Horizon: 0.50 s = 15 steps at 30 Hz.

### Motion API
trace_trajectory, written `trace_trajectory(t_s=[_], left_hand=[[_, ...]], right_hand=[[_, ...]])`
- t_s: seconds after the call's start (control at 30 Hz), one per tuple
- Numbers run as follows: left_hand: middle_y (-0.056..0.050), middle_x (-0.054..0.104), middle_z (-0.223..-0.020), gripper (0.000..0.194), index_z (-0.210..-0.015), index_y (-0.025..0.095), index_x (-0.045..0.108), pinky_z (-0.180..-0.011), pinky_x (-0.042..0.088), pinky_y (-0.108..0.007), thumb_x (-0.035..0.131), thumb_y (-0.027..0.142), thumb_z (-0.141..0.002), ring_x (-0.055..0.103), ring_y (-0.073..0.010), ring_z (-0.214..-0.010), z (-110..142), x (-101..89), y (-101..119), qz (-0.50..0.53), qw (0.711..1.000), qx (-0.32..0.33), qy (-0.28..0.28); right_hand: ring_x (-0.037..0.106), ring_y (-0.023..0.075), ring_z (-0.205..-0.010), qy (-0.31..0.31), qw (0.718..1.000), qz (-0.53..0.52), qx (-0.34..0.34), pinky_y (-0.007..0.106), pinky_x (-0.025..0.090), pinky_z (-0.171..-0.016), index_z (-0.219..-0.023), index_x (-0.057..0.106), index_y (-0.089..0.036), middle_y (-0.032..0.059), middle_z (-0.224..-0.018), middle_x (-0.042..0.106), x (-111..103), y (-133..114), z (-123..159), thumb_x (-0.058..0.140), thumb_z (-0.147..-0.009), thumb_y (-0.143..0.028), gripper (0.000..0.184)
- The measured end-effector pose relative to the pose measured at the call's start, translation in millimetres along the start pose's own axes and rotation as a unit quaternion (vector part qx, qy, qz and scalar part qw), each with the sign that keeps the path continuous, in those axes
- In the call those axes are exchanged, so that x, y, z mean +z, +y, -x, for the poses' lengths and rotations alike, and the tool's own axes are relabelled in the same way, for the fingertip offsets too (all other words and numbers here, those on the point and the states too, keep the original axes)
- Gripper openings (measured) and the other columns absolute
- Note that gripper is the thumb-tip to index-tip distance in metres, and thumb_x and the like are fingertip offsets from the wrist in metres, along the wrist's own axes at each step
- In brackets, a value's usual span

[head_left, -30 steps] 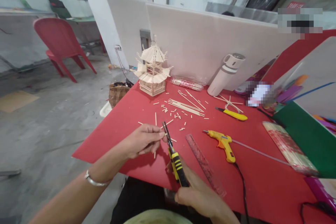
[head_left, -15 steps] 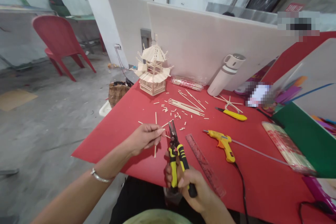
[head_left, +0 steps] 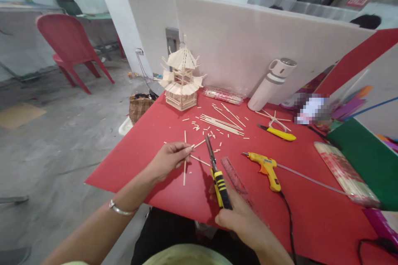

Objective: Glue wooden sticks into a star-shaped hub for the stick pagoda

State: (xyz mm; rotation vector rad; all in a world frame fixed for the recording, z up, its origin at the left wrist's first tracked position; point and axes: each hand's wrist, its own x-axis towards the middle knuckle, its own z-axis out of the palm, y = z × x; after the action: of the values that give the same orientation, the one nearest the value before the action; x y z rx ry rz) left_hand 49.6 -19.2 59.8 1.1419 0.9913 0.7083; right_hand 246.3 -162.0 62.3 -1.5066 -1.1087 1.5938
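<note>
My left hand (head_left: 172, 158) pinches a thin wooden stick (head_left: 200, 143) at the middle of a star-like set of crossed sticks. Other arms of that set reach out around the fingers, one of them a stick (head_left: 185, 177) pointing toward me. My right hand (head_left: 234, 211) is wrapped round the yellow-and-black handles of long-nose pliers (head_left: 217, 174). The jaws point away from me, their tips close to the far end of the pinched stick. Whether the tips touch it I cannot tell. A small cut piece (head_left: 190, 172) lies below my left hand.
Loose sticks (head_left: 220, 125) and short cut bits lie beyond my hands, before a stick pagoda model (head_left: 182, 80). To the right are a clear ruler (head_left: 234, 176), a yellow glue gun (head_left: 264, 167) with its cord, yellow-handled pliers (head_left: 280, 133) and a white flask (head_left: 270, 85).
The pliers have swung right and their handles have come together. My left hand has shifted slightly, still pinching the stick. A small cut piece now shows below it.
</note>
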Motion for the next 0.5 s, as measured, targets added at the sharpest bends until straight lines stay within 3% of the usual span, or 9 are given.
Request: trace_trajectory(t_s=[0.1, 0.2, 0.5], left_hand=[[0.002, 0.058, -0.058, 0.045, -0.078, 0.012, 0.067, -0.043, 0.029, -0.018, 0.078, 0.055, -0.074, 0.034, -0.003, -0.042, 2, 4.1, 2, -0.004, 0.999, 0.025, -0.023], [0.004, 0.05, -0.051, 0.045, -0.073, 0.013, 0.066, -0.042, 0.033, -0.019, 0.074, 0.056, -0.079, 0.037, -0.0046, -0.041, 5, 4.6, 0, -0.019, 0.998, 0.034, -0.057], [0.006, 0.04, -0.047, 0.049, -0.066, 0.014, 0.06, -0.04, 0.032, -0.019, 0.069, 0.06, -0.082, 0.04, -0.0058, -0.038, 11, 0.6, 3, -0.051, 0.994, 0.049, -0.089]], right_hand=[[0.053, 0.0283, -0.127, 0.053, 0.985, 0.151, -0.06, 0.045, 0.043, -0.108, -0.145, 0.045, -0.021, 0.0088, -0.134, 0.06, 3, -4, -2, 0.056, -0.062, -0.019, 0.084], [0.045, 0.0284, -0.137, 0.071, 0.969, 0.226, -0.073, 0.046, 0.035, -0.115, -0.154, 0.034, -0.02, 0.0114, -0.144, 0.051, 8, -1, -7, 0.054, -0.062, -0.013, 0.094], [0.034, 0.0299, -0.147, 0.081, 0.951, 0.293, -0.061, 0.049, 0.027, -0.121, -0.159, 0.023, -0.019, 0.0135, -0.151, 0.043, 12, 7, -8, 0.055, -0.063, -0.012, 0.101]])
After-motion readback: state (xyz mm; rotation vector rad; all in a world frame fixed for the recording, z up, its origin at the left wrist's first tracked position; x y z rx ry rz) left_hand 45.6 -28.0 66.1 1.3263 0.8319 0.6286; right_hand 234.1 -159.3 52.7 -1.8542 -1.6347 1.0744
